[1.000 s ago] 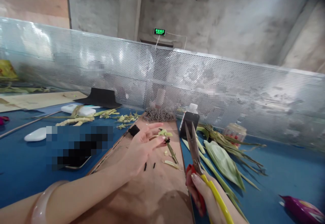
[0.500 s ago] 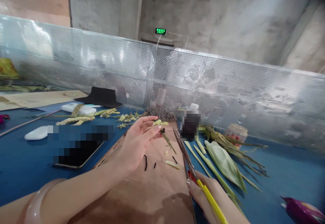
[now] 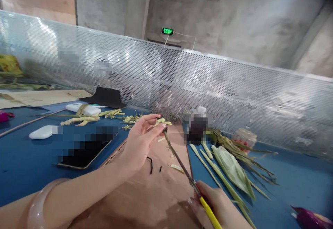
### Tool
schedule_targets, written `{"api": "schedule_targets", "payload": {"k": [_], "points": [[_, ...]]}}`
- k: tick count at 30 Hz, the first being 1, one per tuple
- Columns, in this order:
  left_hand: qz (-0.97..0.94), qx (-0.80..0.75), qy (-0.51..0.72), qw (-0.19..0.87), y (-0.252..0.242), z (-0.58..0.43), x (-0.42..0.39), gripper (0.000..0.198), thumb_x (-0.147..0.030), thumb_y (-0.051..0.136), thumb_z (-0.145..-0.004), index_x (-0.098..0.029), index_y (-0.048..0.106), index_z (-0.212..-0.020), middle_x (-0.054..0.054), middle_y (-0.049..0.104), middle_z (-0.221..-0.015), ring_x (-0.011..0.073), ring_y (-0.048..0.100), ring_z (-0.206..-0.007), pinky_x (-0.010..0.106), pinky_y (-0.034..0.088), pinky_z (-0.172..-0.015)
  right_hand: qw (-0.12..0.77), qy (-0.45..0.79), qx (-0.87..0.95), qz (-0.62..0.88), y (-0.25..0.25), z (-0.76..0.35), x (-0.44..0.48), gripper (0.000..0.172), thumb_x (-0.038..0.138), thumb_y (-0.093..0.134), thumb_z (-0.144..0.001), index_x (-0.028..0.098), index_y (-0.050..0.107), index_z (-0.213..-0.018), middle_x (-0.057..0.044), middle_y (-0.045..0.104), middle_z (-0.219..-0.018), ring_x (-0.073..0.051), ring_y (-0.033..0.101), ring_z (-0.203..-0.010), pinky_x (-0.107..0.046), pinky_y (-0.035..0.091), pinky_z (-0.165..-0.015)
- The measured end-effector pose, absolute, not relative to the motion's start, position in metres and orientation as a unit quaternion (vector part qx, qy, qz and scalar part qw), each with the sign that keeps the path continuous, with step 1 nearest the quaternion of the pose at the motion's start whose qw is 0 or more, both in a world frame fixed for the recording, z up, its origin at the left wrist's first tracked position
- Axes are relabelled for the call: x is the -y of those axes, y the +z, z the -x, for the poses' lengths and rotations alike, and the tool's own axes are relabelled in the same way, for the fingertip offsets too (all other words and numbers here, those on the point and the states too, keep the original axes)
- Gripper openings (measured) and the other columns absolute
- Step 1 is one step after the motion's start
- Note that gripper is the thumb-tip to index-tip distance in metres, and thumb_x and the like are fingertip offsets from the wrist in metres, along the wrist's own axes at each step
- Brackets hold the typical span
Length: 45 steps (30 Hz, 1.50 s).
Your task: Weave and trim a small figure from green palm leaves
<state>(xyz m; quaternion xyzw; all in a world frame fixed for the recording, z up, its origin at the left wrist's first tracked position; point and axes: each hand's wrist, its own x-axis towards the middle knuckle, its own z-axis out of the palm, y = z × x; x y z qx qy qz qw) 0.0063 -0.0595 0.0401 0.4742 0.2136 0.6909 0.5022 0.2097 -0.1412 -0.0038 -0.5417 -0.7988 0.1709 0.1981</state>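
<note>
Pinching leaf piece (image 3: 161, 121) in left hand (image 3: 137, 146) grip over cardboard (image 3: 156, 194); right hand (image 3: 218, 204) grip wrapped round scissors (image 3: 182, 165), tips touching piece. I'd steady piece, snip small, keep fingertips clear

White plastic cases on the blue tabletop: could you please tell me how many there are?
2: a rounded white plastic case at the left of the blue tabletop, and a longer rectangular white case behind it, under dried yellowish stalks. Others may be hidden.
</note>
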Motion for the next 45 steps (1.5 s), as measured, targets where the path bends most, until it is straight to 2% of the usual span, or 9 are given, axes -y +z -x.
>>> {"api": "schedule_targets", "payload": {"k": [8,14,22,31,37,42,45], "points": [[-0.484,-0.208,0.694,0.490,0.0386,-0.0080,0.0623,0.029,-0.020,0.070,-0.069,-0.023,0.063,-0.098,0.001,0.064,-0.091,0.0157,0.061,-0.086,0.027,0.050,-0.074,0.212,0.190,0.793,0.538,-0.0056,-0.2085,0.1408,0.028,0.042,0.044,-0.082,0.020,0.044,-0.065,0.002,0.045,-0.055,-0.010,0.033,-0.049,-0.022,0.027,-0.047],[-0.486,-0.206,0.702,0.478,0.0406,-0.0074,0.0622,0.028,-0.021,0.070,-0.070,-0.023,0.063,-0.097,0.001,0.062,-0.087,0.0140,0.060,-0.080,0.026,0.051,-0.071,0.239,0.209,0.772,0.550,-0.0038,-0.2090,0.1403,0.031,0.046,0.042,-0.084,0.019,0.049,-0.070,0.001,0.049,-0.059,-0.011,0.037,-0.052,-0.022,0.030,-0.050],[-0.482,-0.201,0.699,0.488,0.0430,-0.0066,0.0632,0.030,-0.022,0.070,-0.071,-0.022,0.063,-0.101,0.003,0.064,-0.093,0.0147,0.061,-0.085,0.025,0.051,-0.074,0.195,0.187,0.793,0.546,-0.0082,-0.2110,0.1379,0.028,0.044,0.046,-0.081,0.019,0.046,-0.067,0.001,0.048,-0.058,-0.010,0.032,-0.050,-0.021,0.026,-0.047],[-0.482,-0.194,0.703,0.485,0.0429,-0.0073,0.0626,0.030,-0.020,0.069,-0.071,-0.022,0.063,-0.101,0.003,0.064,-0.091,0.0141,0.061,-0.084,0.025,0.051,-0.073,0.221,0.184,0.787,0.546,-0.0117,-0.2120,0.1365,0.023,0.037,0.047,-0.080,0.019,0.050,-0.067,0.001,0.050,-0.056,-0.010,0.033,-0.048,-0.021,0.027,-0.046],[-0.480,-0.193,0.700,0.492,0.0410,-0.0065,0.0613,0.033,-0.020,0.068,-0.072,-0.022,0.063,-0.104,0.003,0.065,-0.092,0.0143,0.062,-0.082,0.026,0.052,-0.074,0.209,0.177,0.789,0.550,-0.0122,-0.2120,0.1373,0.026,0.040,0.044,-0.082,0.020,0.048,-0.067,0.001,0.049,-0.057,-0.010,0.033,-0.049,-0.021,0.027,-0.046],[-0.484,-0.196,0.693,0.497,0.0410,-0.0070,0.0621,0.033,-0.021,0.068,-0.072,-0.022,0.063,-0.105,0.003,0.064,-0.093,0.0148,0.062,-0.083,0.027,0.052,-0.074,0.214,0.169,0.788,0.552,-0.0115,-0.2110,0.1382,0.027,0.042,0.045,-0.081,0.020,0.045,-0.066,0.003,0.043,-0.053,-0.010,0.029,-0.048,-0.022,0.024,-0.045],[-0.490,-0.201,0.690,0.494,0.0405,-0.0072,0.0627,0.034,-0.022,0.068,-0.073,-0.022,0.063,-0.106,0.004,0.064,-0.096,0.0159,0.062,-0.085,0.027,0.053,-0.074,0.221,0.174,0.789,0.546,-0.0101,-0.2100,0.1387,0.026,0.040,0.044,-0.082,0.020,0.048,-0.067,0.002,0.048,-0.055,-0.010,0.032,-0.048,-0.021,0.026,-0.046]]}}
